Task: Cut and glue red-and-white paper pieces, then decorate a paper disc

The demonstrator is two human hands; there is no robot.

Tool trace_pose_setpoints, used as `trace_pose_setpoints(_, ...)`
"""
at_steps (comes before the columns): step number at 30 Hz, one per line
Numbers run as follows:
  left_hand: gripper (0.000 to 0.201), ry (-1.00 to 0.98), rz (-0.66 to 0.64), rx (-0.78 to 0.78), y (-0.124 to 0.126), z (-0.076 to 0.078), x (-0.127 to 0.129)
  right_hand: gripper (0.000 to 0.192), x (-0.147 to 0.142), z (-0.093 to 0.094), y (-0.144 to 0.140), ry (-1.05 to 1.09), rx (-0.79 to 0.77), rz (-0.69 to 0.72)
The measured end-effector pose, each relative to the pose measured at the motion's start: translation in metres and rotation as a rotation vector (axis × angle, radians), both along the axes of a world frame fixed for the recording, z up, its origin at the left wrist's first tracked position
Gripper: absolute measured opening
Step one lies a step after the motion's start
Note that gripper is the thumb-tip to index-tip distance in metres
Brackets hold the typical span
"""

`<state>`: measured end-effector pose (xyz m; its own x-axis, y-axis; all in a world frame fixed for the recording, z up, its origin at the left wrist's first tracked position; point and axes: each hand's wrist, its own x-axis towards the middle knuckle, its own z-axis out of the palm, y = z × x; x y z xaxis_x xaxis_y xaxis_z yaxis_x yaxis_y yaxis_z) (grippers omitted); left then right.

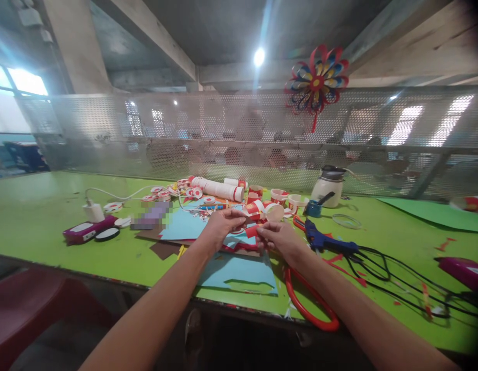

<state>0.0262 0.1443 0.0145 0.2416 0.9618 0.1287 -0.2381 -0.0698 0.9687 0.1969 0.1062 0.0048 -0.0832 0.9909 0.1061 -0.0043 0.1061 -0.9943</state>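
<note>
Over the middle of the table, my left hand (pixel 222 226) is closed in a pinch at the left end of a small red-and-white paper strip (pixel 252 232). The thumb and finger of my right hand (pixel 279 238) pinch the strip's red right end. Just beyond my fingertips are curled red, white and yellow paper-cup pieces (pixel 254 209). Light blue paper sheets (pixel 239 273) lie beneath my hands. Below my right forearm is a large red loop handle (pixel 310 304), its other end hidden. A blue glue gun (pixel 329 239) rests right of my right hand.
The green table (pixel 118 268) also bears a long roll of stacked cups (pixel 219 188), a lidded jug (pixel 327 188), a small blue pot (pixel 313 208), a purple power strip (pixel 89 230) and black cables (pixel 385 275). Behind stands a perforated metal screen (pixel 223 129) with a paper flower (pixel 316 82).
</note>
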Motion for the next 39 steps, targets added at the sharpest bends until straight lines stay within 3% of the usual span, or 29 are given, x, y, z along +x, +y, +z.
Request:
trace_pose_setpoints(3, 0.015, 0.061, 0.0, 0.028, -0.001, 0.0, 0.001, 0.028, 0.001, 0.0, 0.0, -0.004, 0.029, -0.01)
trace_pose_setpoints(8, 0.011, 0.306, 0.033, 0.241, -0.005, 0.0, 0.006, 0.028, 0.001, 0.0, 0.001, -0.015, 0.051, 0.034)
trace_pose_setpoints(12, 0.011, 0.335, 0.051, 0.29, -0.009, 0.002, 0.01, 0.034, 0.001, -0.002, 0.002, -0.008, 0.065, 0.089)
trace_pose_setpoints(24, 0.011, 0.227, -0.004, 0.232, -0.012, 0.003, 0.011, 0.038, 0.002, -0.003, 0.003, 0.037, 0.099, 0.177)
trace_pose_setpoints(33, 0.022, 0.155, -0.051, 0.197, -0.011, 0.001, 0.011, 0.036, 0.001, -0.003, 0.002, 0.026, 0.086, 0.143)
trace_pose_setpoints(39, 0.026, 0.032, -0.135, 0.036, -0.007, -0.004, 0.007, 0.034, 0.004, -0.002, 0.004, 0.057, 0.069, 0.096)
